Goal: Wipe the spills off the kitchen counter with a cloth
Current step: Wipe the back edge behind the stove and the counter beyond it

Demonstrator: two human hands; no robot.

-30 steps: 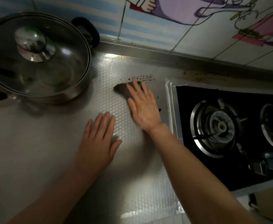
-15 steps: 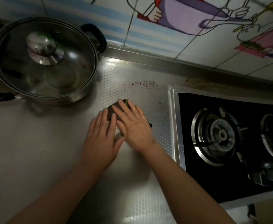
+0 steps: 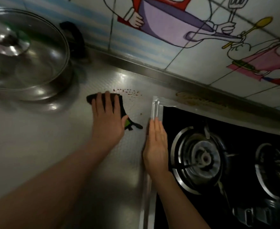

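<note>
A dark cloth (image 3: pixel 121 104) with a green patch lies flat on the steel counter (image 3: pixel 45 146), and my left hand (image 3: pixel 107 119) presses on it with straight fingers. Small red spill specks (image 3: pixel 129 93) dot the counter just beyond and right of the cloth, and one speck (image 3: pixel 141 114) lies nearer the stove. My right hand (image 3: pixel 155 146) rests flat, fingers together, on the stove's left edge and holds nothing.
A steel pot with a glass lid (image 3: pixel 25 53) stands at the back left. A black two-burner gas stove (image 3: pixel 235 159) fills the right side. A brown smear (image 3: pixel 200 100) runs along the counter behind the stove. The tiled wall (image 3: pixel 169 47) closes the back.
The cloth has passed from under my right hand to under my left hand, which has pushed it back up towards the specks. My right hand has moved right onto the stove edge.
</note>
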